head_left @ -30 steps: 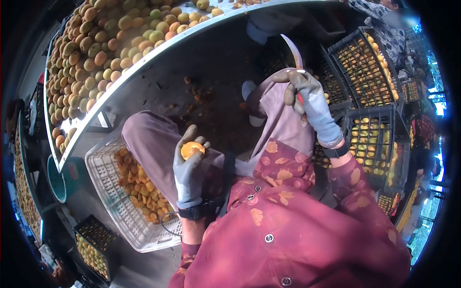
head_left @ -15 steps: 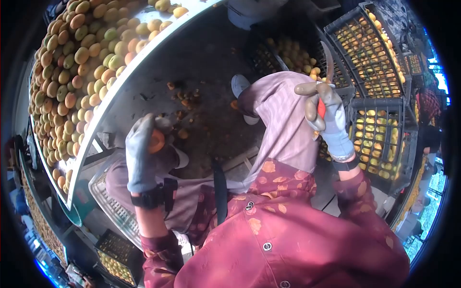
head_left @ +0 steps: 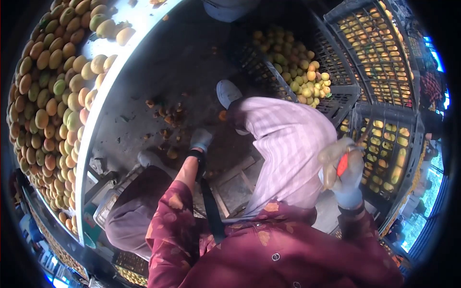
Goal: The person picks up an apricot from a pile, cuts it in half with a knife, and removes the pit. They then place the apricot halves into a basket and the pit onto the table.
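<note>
My gloved right hand (head_left: 354, 170) is closed around the orange handle of a knife (head_left: 342, 164), held over the side of my right knee. Its thin blade points up toward the crates and is hard to pick out against the fruit. Low between my knees, my gloved left hand (head_left: 200, 138) reaches down over the floor, close to scattered fruit scraps (head_left: 172, 117). The fingers of that hand are turned away from view and blurred, so I cannot tell what they hold.
Apricots (head_left: 53, 96) are heaped on a white-edged table (head_left: 106, 89) at my left. A tipped black crate (head_left: 273, 67) spills apricots ahead. Stacked black crates of fruit (head_left: 377, 53) stand at my right, another crate (head_left: 384, 144) beside my right hand. A shoe (head_left: 228, 93) rests on the floor.
My left hand has moved down and inward from beside the table; the orange fruit piece it held no longer shows. My right hand has lowered with the knife. The view has shifted.
</note>
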Available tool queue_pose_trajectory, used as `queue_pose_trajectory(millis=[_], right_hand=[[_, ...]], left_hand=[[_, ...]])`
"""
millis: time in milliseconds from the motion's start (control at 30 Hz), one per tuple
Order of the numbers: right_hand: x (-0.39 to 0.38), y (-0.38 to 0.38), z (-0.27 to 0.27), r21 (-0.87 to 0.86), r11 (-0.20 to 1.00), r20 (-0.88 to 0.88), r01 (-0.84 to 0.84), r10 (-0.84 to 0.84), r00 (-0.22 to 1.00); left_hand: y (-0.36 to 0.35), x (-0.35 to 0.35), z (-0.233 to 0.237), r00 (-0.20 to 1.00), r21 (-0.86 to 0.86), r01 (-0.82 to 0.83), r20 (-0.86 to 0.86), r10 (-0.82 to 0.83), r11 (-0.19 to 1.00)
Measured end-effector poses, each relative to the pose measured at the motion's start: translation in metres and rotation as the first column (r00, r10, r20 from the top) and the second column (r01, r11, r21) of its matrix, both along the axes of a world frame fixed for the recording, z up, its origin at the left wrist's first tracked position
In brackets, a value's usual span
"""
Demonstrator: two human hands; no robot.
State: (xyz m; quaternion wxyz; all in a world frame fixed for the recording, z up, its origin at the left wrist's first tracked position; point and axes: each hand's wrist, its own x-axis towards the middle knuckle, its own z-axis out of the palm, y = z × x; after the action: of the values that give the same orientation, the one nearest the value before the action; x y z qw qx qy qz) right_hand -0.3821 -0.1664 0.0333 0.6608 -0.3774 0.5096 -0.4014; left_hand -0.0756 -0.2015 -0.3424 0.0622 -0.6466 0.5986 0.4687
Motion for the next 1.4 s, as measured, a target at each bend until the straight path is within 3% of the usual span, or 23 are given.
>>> queue_pose_trajectory(millis=[100, 133, 200, 267, 300, 400, 533, 567, 600, 633, 667, 733, 833, 900, 933, 967, 1033, 1133, 1200, 1267, 1333, 1367, 1400], right_hand=[[-0.011, 0.003, -0.006, 0.018, 0.998, 0.021, 0.053, -0.053, 0.998], [-0.015, 0.001, -0.006, 0.011, 1.000, 0.027, -0.016, 0.016, 1.000], [-0.016, 0.000, -0.006, 0.003, 0.996, 0.035, -0.089, 0.089, 0.995], [-0.013, 0.007, 0.001, 0.166, 0.983, -0.007, 0.081, -0.081, 0.997], [-0.002, 0.020, 0.007, 0.092, 0.972, -0.225, 0.217, -0.192, 0.955], [-0.001, 0.016, 0.013, 0.154, 0.962, -0.336, 0.227, -0.166, 0.927], [0.002, 0.013, 0.014, 0.100, 0.986, -0.326, 0.132, -0.093, 0.941], [0.002, 0.009, 0.012, 0.093, 0.988, -0.321, 0.125, -0.089, 0.943], [0.001, 0.000, 0.009, 0.102, 0.995, -0.177, 0.000, 0.019, 0.984], [0.001, -0.006, 0.008, 0.093, 0.987, -0.032, -0.128, 0.132, 0.991], [0.008, -0.003, 0.009, 0.084, 0.987, -0.036, -0.139, 0.143, 0.989], [0.025, 0.010, 0.013, 0.058, 0.971, -0.297, 0.230, -0.203, 0.933], [0.013, 0.012, 0.018, 0.161, 0.965, -0.213, 0.207, -0.171, 0.962], [-0.002, 0.011, 0.015, 0.220, 0.968, -0.098, 0.122, -0.103, 0.990], [-0.005, 0.011, 0.012, 0.272, 0.961, 0.022, 0.044, -0.052, 0.998], [-0.003, 0.010, 0.011, 0.276, 0.961, 0.025, 0.036, -0.045, 0.999], [0.004, 0.010, 0.012, 0.281, 0.952, -0.042, 0.126, -0.119, 0.992], [0.013, 0.011, 0.017, 0.263, 0.928, -0.147, 0.265, -0.233, 0.961], [0.020, 0.003, 0.017, 0.178, 0.966, -0.111, 0.189, -0.171, 0.979], [0.024, -0.003, 0.014, 0.074, 0.992, -0.065, 0.104, -0.099, 0.993], [0.026, 0.000, 0.006, -0.084, 0.990, -0.338, 0.115, -0.137, 0.931], [0.001, 0.010, -0.018, -0.311, 0.933, -0.699, -0.180, -0.096, 0.709], [0.007, 0.006, -0.013, -0.324, 0.925, -0.680, -0.200, -0.081, 0.729]], left_hand=[[0.001, -0.020, -0.041, 0.986, -0.103, 0.129, -0.089, -0.138, 0.986], [-0.001, -0.027, -0.050, 0.986, -0.093, 0.128, -0.096, -0.136, 0.987], [-0.010, -0.038, -0.067, 0.920, -0.178, 0.384, 0.155, -0.359, 0.906], [-0.013, -0.046, -0.094, 0.935, -0.221, 0.342, 0.179, -0.307, 0.914], [-0.014, -0.049, -0.107, 0.946, -0.265, 0.302, 0.205, -0.252, 0.916], [-0.014, -0.062, -0.120, 0.967, -0.233, 0.127, 0.245, -0.068, 0.964], [-0.008, -0.071, -0.113, 0.938, -0.219, 0.216, 0.318, -0.140, 0.951], [-0.002, -0.080, -0.100, 0.951, -0.242, -0.122, 0.250, 0.183, 0.963], [0.001, -0.087, -0.088, 0.854, -0.240, -0.446, 0.173, 0.491, 0.862], [-0.002, -0.093, -0.077, 0.850, -0.249, -0.454, 0.167, 0.500, 0.855], [-0.006, -0.099, -0.068, 0.832, -0.177, -0.495, 0.186, 0.523, 0.851], [-0.007, -0.107, -0.053, 0.807, -0.104, -0.546, 0.201, 0.555, 0.832], [-0.001, -0.107, -0.043, 0.796, -0.220, -0.555, 0.140, 0.589, 0.802], [0.006, -0.100, -0.044, 0.946, -0.174, -0.098, 0.290, 0.146, 0.980], [0.011, -0.098, -0.047, 0.943, -0.172, -0.107, 0.294, 0.154, 0.979], [0.015, -0.097, -0.049, 0.953, -0.210, -0.054, 0.281, 0.113, 0.976], [0.020, -0.095, -0.053, 0.959, -0.247, -0.008, 0.271, 0.077, 0.969], [0.021, -0.097, -0.055, 0.977, -0.302, -0.094, 0.156, 0.147, 0.949], [0.026, -0.096, -0.058, 0.925, -0.317, 0.000, 0.359, 0.120, 0.948], [0.021, -0.085, -0.043, 0.923, -0.345, 0.026, 0.370, 0.110, 0.938], [0.020, -0.071, -0.037, 0.910, -0.364, 0.043, 0.399, 0.114, 0.930], [0.016, -0.070, -0.050, 0.924, -0.409, -0.184, 0.239, 0.299, 0.894], [0.011, -0.068, -0.054, 0.878, -0.422, -0.406, 0.068, 0.474, 0.811]])
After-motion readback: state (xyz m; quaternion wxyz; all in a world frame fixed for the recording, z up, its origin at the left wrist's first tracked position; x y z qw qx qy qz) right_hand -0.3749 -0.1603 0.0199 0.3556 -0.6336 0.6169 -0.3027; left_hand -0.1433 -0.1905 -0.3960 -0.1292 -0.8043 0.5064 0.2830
